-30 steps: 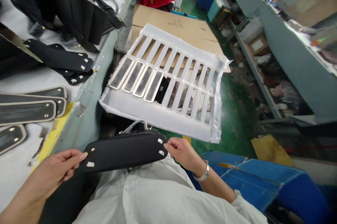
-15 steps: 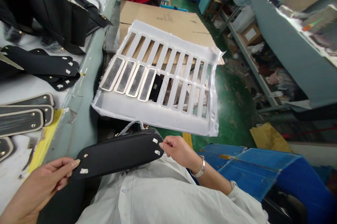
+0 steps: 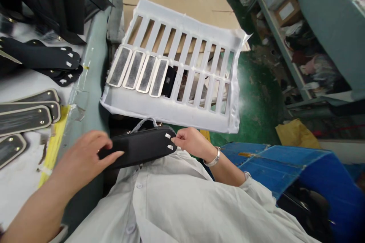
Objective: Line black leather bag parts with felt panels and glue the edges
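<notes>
A long black leather-like panel point(image 3: 142, 146) with rounded ends lies across in front of my body. Two small white tape pieces mark its right end. My right hand point(image 3: 191, 143), with a silver bracelet at the wrist, pinches that end between thumb and fingers. Over the left end is my left hand point(image 3: 88, 157), its thumb and fingers apart; it hides that end of the panel. Beyond the panel stands a white slotted rack point(image 3: 171, 110). Several dark, pale-edged strips point(image 3: 146, 73) lie side by side on its left part, next to a black piece point(image 3: 169, 81).
On the table at left lie black panels with white tape point(image 3: 57, 58), pale-edged riveted panels point(image 3: 25, 117) and larger black pieces point(image 3: 57, 3). A cardboard sheet point(image 3: 199, 1) is behind the rack. A blue box point(image 3: 273, 159) stands at right, with a yellow bag point(image 3: 296, 134) beyond it.
My left hand has let go of the panel's left tip, moved right and opened over it. My right hand keeps its pinch. The view has tipped downward.
</notes>
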Tool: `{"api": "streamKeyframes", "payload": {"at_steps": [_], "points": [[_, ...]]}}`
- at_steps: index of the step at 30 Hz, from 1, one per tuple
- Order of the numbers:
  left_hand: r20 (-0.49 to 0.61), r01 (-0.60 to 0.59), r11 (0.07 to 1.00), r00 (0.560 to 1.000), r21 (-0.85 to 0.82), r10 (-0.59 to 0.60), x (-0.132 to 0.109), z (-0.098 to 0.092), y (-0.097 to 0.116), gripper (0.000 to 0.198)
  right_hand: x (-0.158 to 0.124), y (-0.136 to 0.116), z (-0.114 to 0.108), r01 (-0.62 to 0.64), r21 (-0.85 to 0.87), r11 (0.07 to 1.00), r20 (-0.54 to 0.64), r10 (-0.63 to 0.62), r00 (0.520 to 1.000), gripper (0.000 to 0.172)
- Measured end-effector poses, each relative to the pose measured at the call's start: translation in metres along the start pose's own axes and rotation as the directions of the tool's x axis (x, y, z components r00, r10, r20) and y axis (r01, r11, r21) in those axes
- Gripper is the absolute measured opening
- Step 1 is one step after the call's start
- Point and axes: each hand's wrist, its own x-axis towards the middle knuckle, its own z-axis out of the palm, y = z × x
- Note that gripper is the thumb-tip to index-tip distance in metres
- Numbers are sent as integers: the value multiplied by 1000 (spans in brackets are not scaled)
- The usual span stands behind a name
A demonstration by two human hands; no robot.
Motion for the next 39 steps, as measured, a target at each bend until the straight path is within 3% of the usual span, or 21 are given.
{"api": "streamKeyframes", "payload": {"at_steps": [1, 3, 6, 9, 15, 22, 25, 27, 29, 32, 36, 39], "points": [[25, -96, 995, 995, -2, 96, 7, 9, 16, 28, 0, 1, 0, 2, 4, 1000, -1, -2, 1000, 28], [58, -346, 938, 937, 4, 346, 18, 30, 44, 29, 0, 2, 1, 7, 11, 1000, 2, -7, 1000, 29], [67, -468, 883, 882, 14, 467, 26, 57, 69, 25, -1, 4, 2, 15, 18, 1000, 13, -15, 1000, 30], [24, -475, 879, 880, 37, 474, 24, 68, 76, 23, -1, 5, 1, 21, 28, 999, 25, -21, 999, 30], [-36, -438, 896, 897, 72, 441, 17, 72, 80, 21, 1, 5, 0, 33, 3, 999, 42, -33, 999, 32], [-51, -409, 909, 909, 79, 413, 19, 73, 88, 24, 0, 1, -4, 76, -208, 975, -2, -78, 997, 32], [-39, -386, 919, 920, 76, 390, 19, 72, 92, 26, -6, -5, 1, 58, -349, 935, -105, -101, 989, 24], [-28, -374, 925, 926, 61, 376, 18, 72, 93, 27, -10, -8, 9, 79, -420, 904, -222, -187, 957, 25], [-13, -369, 928, 929, 44, 370, 16, 70, 90, 31, -10, -8, 20, 178, -490, 853, -273, -344, 898, 42], [12, -331, 942, 944, 59, 330, 9, 60, 69, 37, -3, -1, 36, 337, -588, 735, -174, -522, 835, 60], [36, -224, 968, 975, 117, 222, -10, 37, 20, 38, 5, 3, 43, 356, -643, 678, -73, -517, 853, 64], [48, -198, 973, 980, 119, 193, -21, 27, -6, 38, 6, -13, 39, 378, -657, 652, -35, -528, 849, 70]]}}
